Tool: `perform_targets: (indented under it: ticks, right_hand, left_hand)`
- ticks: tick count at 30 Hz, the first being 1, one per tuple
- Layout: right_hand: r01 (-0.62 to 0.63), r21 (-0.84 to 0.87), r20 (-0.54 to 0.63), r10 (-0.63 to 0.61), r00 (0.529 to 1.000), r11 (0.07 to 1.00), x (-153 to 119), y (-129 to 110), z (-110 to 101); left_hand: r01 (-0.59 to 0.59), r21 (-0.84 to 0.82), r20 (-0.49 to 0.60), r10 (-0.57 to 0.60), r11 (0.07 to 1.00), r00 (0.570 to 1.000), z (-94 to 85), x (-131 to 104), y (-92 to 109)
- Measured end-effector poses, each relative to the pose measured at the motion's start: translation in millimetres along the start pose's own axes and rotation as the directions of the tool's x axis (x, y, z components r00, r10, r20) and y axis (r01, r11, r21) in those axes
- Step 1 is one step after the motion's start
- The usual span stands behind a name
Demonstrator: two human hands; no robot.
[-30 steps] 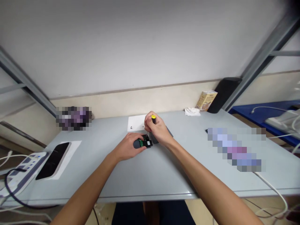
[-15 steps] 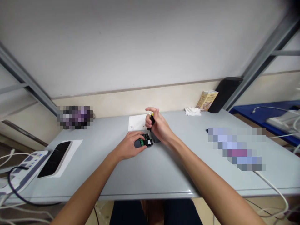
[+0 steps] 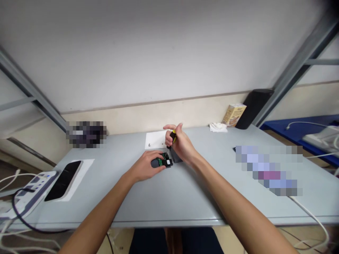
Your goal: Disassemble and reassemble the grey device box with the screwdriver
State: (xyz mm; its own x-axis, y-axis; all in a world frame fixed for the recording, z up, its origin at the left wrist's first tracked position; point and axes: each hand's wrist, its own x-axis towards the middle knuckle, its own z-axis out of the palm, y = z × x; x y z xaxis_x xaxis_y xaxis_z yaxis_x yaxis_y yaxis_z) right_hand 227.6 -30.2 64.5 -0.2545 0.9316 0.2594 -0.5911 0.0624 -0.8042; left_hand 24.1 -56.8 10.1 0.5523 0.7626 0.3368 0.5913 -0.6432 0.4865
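Note:
Between the fingers and thumb of my left hand is a small opened black electronic device with a green circuit board, held down on the table. My right hand is wrapped round the black and yellow handle of a screwdriver, its thumb and index finger raised. The screwdriver's shaft slants down to the device; its tip is too small to make out. A dark grey flat piece lies beside the device, partly under my right hand.
White paper with several tiny dark bits lies behind my hands. A phone and a power strip are at the left. Crumpled tissue, a yellow carton and a black cylinder stand back right. Blurred-out items lie on both sides.
My right hand has turned slightly with the screwdriver, its thumb now standing further up and more of the yellow handle showing. My left hand and the device stay nearly in place.

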Motion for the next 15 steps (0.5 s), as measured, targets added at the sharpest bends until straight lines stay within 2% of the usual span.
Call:
perform_targets:
  ticks: [3, 7, 11, 15]
  right_hand:
    - [-0.063, 0.038, 0.029, 0.062, 0.998, 0.997, 0.5, -2.5, -1.3]
    - [-0.016, 0.009, -0.02, 0.016, 1.0, 1.0, 1.3, -2.4, -3.2]
    - [-0.021, 0.032, -0.056, 0.022, 0.998, 0.999, 1.2, -1.1, -2.1]
    - [-0.003, 0.053, -0.042, 0.006, 0.999, 0.999, 2.3, -0.8, -1.9]
  left_hand:
    - [-0.002, -0.006, 0.005, 0.002, 1.0, 1.0, -0.4, 0.3, -0.7]
    - [-0.004, -0.006, 0.004, 0.004, 1.0, 1.0, 0.0, 0.6, -1.6]
    - [-0.007, -0.017, -0.004, 0.007, 1.0, 1.0, 0.7, 0.8, -2.0]
    - [-0.005, -0.023, -0.009, 0.005, 1.0, 1.0, 1.0, 0.8, -2.3]
